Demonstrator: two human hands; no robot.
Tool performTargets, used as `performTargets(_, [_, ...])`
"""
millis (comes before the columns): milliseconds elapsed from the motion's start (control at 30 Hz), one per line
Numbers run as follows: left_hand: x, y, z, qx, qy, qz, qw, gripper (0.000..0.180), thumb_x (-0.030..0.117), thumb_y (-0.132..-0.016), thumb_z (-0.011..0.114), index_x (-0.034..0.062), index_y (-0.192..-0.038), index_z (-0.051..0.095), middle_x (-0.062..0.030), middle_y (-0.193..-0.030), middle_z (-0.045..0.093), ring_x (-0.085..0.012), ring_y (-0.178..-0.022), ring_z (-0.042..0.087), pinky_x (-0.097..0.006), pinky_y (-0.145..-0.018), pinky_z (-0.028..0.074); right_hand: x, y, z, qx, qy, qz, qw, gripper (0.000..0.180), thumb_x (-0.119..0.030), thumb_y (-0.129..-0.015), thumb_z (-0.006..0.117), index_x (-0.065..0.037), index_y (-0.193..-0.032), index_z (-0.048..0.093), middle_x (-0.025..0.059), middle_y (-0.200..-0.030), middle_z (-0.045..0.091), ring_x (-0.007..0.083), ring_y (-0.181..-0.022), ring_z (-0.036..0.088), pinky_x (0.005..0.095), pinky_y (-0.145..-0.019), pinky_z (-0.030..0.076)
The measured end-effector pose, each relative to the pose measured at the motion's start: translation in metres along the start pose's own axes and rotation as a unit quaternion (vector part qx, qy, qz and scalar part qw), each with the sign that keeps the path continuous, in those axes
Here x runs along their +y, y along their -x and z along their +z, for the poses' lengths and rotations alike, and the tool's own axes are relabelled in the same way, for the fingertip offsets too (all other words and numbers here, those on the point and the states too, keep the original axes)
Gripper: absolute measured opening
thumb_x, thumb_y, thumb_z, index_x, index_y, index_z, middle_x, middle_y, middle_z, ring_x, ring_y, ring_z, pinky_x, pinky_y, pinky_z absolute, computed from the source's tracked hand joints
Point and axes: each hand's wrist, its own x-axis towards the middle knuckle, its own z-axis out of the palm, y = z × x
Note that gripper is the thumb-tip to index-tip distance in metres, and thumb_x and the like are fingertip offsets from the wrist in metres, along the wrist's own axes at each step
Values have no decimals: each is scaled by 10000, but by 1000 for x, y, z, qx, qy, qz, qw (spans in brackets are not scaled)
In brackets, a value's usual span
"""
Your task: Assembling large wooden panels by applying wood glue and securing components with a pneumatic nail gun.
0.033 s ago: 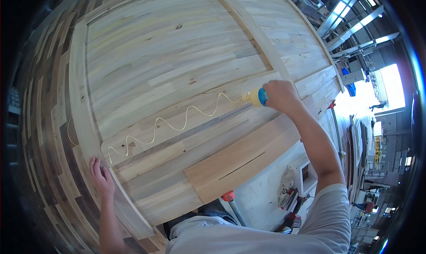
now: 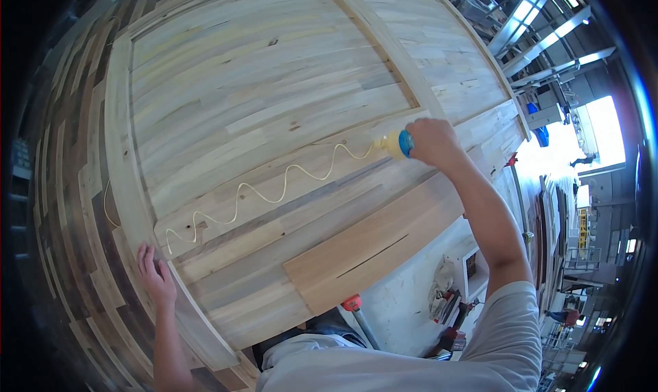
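Note:
My right hand (image 2: pixel 433 144) is closed round a glue bottle (image 2: pixel 392 144), yellowish with a blue band, tipped so its nozzle points left at the wood. From the nozzle a pale wavy bead of glue (image 2: pixel 286 186) runs left along a flat wooden strip (image 2: pixel 267 203), down to the strip's left end. The strip lies across a large wooden panel (image 2: pixel 226 83) with raised frame rails. My left hand (image 2: pixel 157 277), fingers apart, lies on the panel's left rail (image 2: pixel 122 125), close to where the glue line ends. It holds nothing.
A reddish-brown board (image 2: pixel 384 238) with a dark slit lies along the panel's near edge. A clamp with a red end (image 2: pixel 352 303) sits at that edge close to my body. Dark and light planks (image 2: pixel 65 186) stretch out at left. Another person (image 2: pixel 567 317) is far off at right.

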Motion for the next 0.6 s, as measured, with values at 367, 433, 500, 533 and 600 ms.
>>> performTargets(367, [-6, 0, -2, -10, -12, 23, 1000, 382, 73, -902, 491, -9, -1274, 509, -215, -1387, 462, -391, -1312, 408, -495, -1098, 308, 46, 11, 14, -40, -18, 68, 997, 268, -231, -689, 746, -100, -921, 711, 126, -934, 706, 294, -900, 689, 400, -773, 554])
performTargets(433, [-4, 0, -1, -13, -26, 19, 999, 380, 89, -913, 480, -8, -1279, 506, -215, -1393, 456, -394, -1310, 408, -494, -1093, 311, 63, 8, 17, -60, -15, 81, 995, 270, -220, -681, 744, -99, -921, 714, 130, -937, 706, 294, -901, 689, 400, -776, 554])
performTargets(500, [-1, -1, 1, -13, -18, 23, 999, 380, 97, -916, 478, -8, -1280, 505, -214, -1395, 455, -395, -1308, 411, -494, -1090, 313, 82, -4, 20, -29, 5, 126, 992, 267, -204, -670, 744, -106, -917, 720, 133, -934, 707, 293, -901, 690, 397, -781, 554])
performTargets(533, [-1, 0, 2, -12, -14, 23, 1000, 380, 104, -919, 477, -8, -1282, 504, -214, -1397, 453, -397, -1305, 414, -494, -1087, 315, 89, -8, 20, -23, -13, 144, 989, 278, -198, -656, 748, -106, -916, 722, 131, -928, 709, 289, -900, 691, 395, -778, 554])
performTargets(600, [-4, 1, 3, -12, -16, 26, 999, 380, 112, -922, 476, -6, -1282, 504, -214, -1398, 454, -398, -1302, 418, -494, -1083, 317, 99, -17, 22, -23, -25, 160, 987, 283, -201, -652, 750, -107, -918, 722, 126, -930, 710, 286, -901, 691, 393, -778, 555])
